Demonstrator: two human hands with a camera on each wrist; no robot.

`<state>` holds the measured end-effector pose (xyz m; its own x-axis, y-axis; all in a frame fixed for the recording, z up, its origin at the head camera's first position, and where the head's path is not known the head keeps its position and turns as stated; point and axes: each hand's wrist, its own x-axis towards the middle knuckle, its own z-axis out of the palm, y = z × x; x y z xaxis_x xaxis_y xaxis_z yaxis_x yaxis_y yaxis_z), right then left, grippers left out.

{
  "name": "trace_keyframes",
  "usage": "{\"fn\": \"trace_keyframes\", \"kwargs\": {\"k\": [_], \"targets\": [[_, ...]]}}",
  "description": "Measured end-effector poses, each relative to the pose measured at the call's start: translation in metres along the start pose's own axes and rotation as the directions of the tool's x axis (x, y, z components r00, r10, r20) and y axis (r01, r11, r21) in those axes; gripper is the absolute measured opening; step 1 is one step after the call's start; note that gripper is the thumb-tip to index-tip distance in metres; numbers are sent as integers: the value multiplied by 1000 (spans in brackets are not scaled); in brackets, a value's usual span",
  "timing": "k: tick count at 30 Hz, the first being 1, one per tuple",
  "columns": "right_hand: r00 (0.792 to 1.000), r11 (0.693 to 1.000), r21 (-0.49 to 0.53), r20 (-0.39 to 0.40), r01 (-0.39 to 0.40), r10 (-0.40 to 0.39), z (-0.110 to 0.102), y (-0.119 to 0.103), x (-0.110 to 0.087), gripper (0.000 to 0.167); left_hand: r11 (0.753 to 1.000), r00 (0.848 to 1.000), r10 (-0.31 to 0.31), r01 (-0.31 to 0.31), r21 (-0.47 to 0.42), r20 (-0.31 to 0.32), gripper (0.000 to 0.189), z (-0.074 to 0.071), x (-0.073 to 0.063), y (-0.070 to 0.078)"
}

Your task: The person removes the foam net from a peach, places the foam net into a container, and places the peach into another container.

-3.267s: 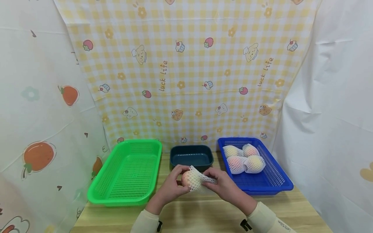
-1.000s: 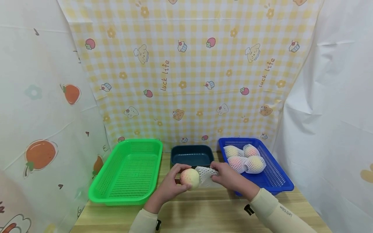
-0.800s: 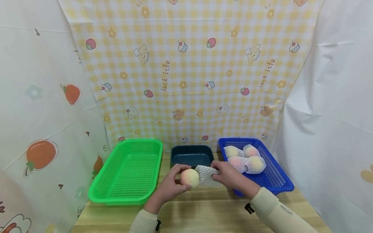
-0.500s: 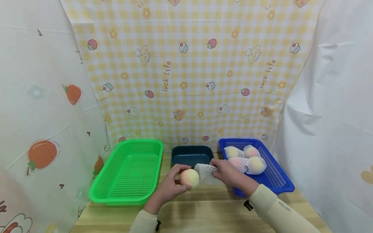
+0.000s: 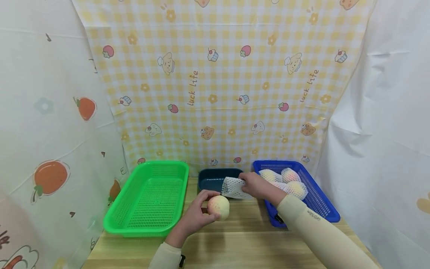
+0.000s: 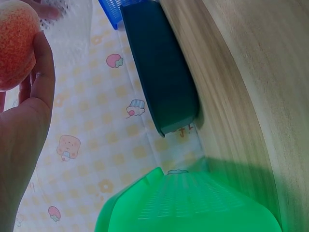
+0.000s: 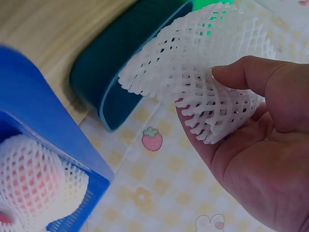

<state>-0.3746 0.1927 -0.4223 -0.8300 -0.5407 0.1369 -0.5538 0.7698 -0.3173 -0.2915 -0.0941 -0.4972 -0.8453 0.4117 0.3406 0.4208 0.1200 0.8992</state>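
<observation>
In my left hand (image 5: 199,213) I hold a bare peach (image 5: 219,207), pale yellow with a pink blush, above the table. The left wrist view shows the same peach (image 6: 16,46) close up, fingers around its side. My right hand (image 5: 256,185) pinches an empty white foam net sleeve (image 5: 232,187) by one end. Its free end hangs over the front of the dark teal bin (image 5: 209,178). Seen from the right wrist, thumb and fingers grip the foam net sleeve (image 7: 193,72), with the teal bin behind it.
A green basket (image 5: 147,224) stands on the left with nothing in it. On the right is a blue basket (image 5: 319,201) holding several fruits in foam nets (image 5: 295,189). A checked cloth (image 5: 228,74) hangs behind, and white sheets close both sides.
The foam sleeve has come off the peach. My right hand has carried it away and up toward the teal bin. My left hand has stayed nearly in place with the peach.
</observation>
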Motion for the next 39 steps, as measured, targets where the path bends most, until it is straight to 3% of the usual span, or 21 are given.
{"fn": "trace_keyframes", "kwargs": {"k": [6,19,28,34,39], "targets": [[998,998,27,34,-58,57,-7,5,26,19,1000,1000,21,-21,-18,10,62,-1,-1,2],[991,977,-168,-16,-131,130,5,7,80,17,999,1000,25,-25,26,7,61,-4,-1,2],[984,966,-189,-42,-177,172,19,14,96,11,999,1000,5,-5,32,3,63,-6,-3,-2],[991,984,-124,-61,-126,119,18,28,100,13,999,1000,30,-30,19,2,61,-6,-3,-2],[989,981,-143,-93,-129,117,23,33,105,15,999,999,34,-34,19,1,60,-6,-3,-1]]}}
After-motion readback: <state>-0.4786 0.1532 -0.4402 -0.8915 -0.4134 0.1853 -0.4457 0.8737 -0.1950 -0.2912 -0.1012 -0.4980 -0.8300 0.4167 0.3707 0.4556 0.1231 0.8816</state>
